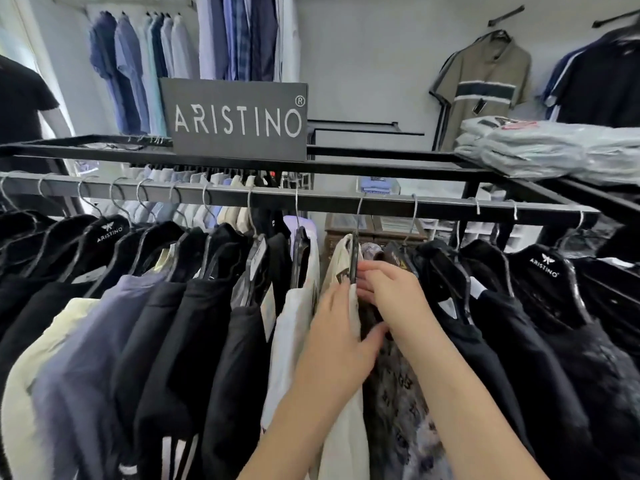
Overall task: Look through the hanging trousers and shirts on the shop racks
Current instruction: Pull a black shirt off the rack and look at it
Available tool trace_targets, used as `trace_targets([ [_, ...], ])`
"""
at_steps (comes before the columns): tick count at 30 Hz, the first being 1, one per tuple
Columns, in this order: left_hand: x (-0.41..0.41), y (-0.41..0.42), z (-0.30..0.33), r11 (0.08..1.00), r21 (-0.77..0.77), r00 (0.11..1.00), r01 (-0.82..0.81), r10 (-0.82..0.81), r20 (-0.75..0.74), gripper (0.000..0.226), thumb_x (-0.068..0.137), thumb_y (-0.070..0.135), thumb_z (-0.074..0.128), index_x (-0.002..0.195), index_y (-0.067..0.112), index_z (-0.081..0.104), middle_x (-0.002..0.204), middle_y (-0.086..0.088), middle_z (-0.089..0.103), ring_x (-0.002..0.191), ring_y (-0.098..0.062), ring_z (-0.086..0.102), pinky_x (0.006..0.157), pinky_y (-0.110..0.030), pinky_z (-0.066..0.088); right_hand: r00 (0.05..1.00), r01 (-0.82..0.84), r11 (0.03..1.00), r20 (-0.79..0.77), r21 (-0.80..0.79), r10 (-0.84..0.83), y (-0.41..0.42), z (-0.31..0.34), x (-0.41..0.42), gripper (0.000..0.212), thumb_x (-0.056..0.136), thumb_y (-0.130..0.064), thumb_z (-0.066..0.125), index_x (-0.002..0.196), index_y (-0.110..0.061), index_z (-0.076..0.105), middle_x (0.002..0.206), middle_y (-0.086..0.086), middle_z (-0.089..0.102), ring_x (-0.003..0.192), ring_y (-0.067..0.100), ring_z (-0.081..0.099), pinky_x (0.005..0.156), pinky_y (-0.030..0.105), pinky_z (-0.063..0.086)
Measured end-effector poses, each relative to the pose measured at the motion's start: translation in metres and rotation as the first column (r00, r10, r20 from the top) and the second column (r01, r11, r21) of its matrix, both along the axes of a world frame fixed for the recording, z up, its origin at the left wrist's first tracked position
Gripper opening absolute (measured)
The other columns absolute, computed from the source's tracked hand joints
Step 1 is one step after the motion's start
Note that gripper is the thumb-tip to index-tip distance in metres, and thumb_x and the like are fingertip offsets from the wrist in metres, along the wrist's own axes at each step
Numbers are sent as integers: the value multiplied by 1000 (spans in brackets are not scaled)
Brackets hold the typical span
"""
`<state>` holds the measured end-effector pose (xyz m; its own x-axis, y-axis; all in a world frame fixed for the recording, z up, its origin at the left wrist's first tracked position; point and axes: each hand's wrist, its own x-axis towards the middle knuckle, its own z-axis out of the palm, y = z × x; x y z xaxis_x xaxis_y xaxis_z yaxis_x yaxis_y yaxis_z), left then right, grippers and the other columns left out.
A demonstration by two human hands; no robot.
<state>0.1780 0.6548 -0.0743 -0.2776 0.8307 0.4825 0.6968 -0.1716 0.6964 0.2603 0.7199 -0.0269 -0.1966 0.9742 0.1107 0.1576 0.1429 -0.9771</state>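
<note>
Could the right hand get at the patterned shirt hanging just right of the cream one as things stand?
Probably yes. The right hand is already at the patterned shirt, while the left hand presses the cream shirt aside, leaving a gap. Only the black shirts crowd its right side.

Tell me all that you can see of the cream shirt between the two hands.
The cream shirt hangs on a dark hanger from the black rail, right of a white garment. It looks like light woven fabric. The left hand lies on its shoulder; the right hand touches it from the patterned shirt's side.
</note>
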Motion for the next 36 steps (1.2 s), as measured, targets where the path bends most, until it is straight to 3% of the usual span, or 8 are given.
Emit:
trace_targets([
  [9,-17,-7,-14,995,-88,992,38,-26,127,66,99,12,45,153,34,13,153,20,27,140,-3,29,104,-12,24,888,442,859,4,258,-459,-9,-7,62,11,88,-20,62,88,-28,69,80,-12,71,78,-1,67,71,15,48],
  [14,-21,-7,-15,997,-77,995,9,-1,101,68,96,10,50,151,35,20,146,16,41,115,8,48,89,0,33,948,272,959,152,78,-281,2,-29,62,29,94,-32,61,123,-27,64,103,-22,64,95,-6,58,81,14,40],
  [18,-17,-7,-15,996,-78,995,-53,59,82,67,94,4,51,151,29,26,151,15,34,136,-4,32,102,-6,22,973,185,983,140,12,-184,6,-36,57,42,97,-34,59,136,-21,59,119,-15,64,107,1,55,96,21,39],
  [23,22,-1,-9,937,349,976,-33,106,-192,39,89,-2,62,128,5,58,134,-10,52,134,-21,43,112,-33,35,993,115,992,26,-54,-113,8,-35,58,21,98,-19,60,116,-28,65,98,-22,67,89,-12,63,84,9,46],
  [27,50,17,1,993,-48,994,108,-106,34,71,89,30,65,150,23,29,148,9,36,135,-3,33,102,-5,24,997,-63,974,-65,-216,50,11,-20,62,35,100,-2,43,120,-16,68,107,-7,74,101,3,68,82,17,53],
  [30,50,21,2,933,-291,969,213,-164,186,79,89,25,61,152,37,15,126,8,58,96,0,58,74,-5,40,997,-71,973,-20,-220,68,19,-9,83,28,101,-2,44,120,-4,65,133,17,60,120,26,60,104,35,48],
  [33,36,20,2,920,-330,955,212,-124,269,67,96,17,44,150,46,16,79,17,51,45,-8,43,48,-23,41,996,74,988,-39,-136,-80,28,-3,115,20,98,-11,51,105,-13,70,126,12,65,101,16,70,94,33,56],
  [36,24,17,6,923,-303,926,237,-120,358,65,99,11,41,149,48,21,120,21,50,38,-8,32,42,-26,35,997,48,989,-57,-141,-57,31,-2,139,27,97,-9,52,120,-13,67,117,9,70,97,14,73,91,32,57],
])
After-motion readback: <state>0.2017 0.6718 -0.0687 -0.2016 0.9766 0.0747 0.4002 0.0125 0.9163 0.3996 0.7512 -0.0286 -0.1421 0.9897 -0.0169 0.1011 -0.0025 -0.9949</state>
